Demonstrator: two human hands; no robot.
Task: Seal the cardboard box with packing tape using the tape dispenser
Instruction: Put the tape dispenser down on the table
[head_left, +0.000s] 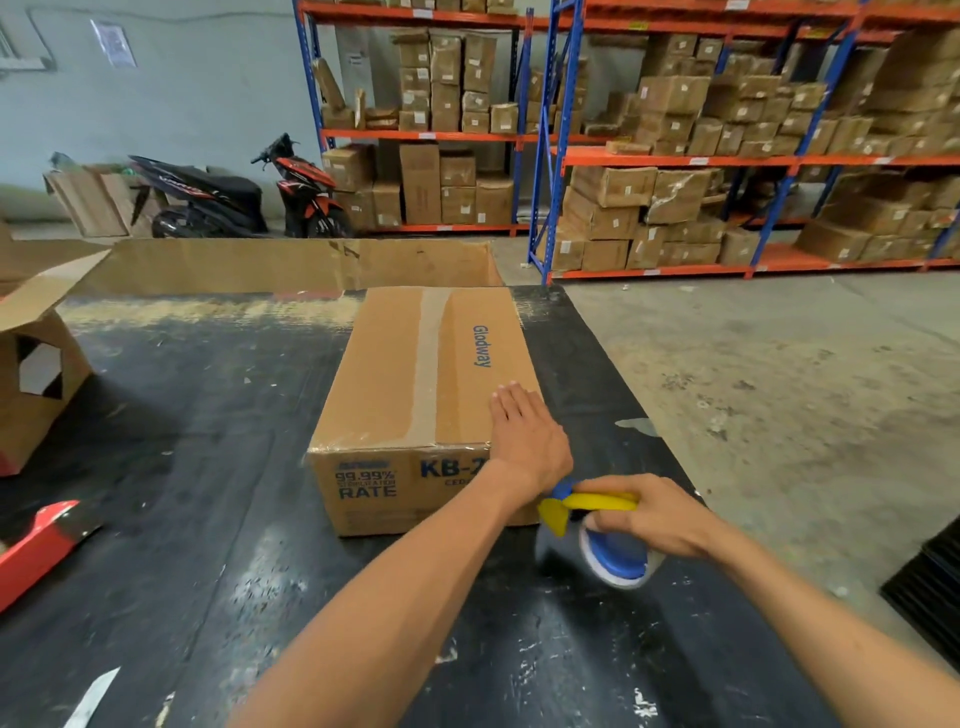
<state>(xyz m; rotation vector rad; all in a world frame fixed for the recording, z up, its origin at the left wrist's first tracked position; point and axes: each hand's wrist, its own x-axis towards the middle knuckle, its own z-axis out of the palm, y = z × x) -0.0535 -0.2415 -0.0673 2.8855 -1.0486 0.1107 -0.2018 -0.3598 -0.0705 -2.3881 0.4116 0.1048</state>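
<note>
A closed cardboard box (415, 374) with blue print lies lengthwise on the black table (208, 467). A strip of clear tape (430, 364) runs along its top seam and more tape covers the near top edge. My left hand (524, 436) rests flat, palm down, on the box's near right top corner, fingers together. My right hand (654, 514) grips the yellow handle of a blue and yellow tape dispenser (602, 535) just off the box's near right corner, low over the table. The roll of tape hangs under my hand.
An open cardboard box (36, 364) stands at the table's left edge, a red object (36, 545) nearer me. A large flat cardboard sheet (291, 265) stands behind the table. Shelves of cartons (675, 156) and a scooter (234, 197) are beyond. Concrete floor lies to the right.
</note>
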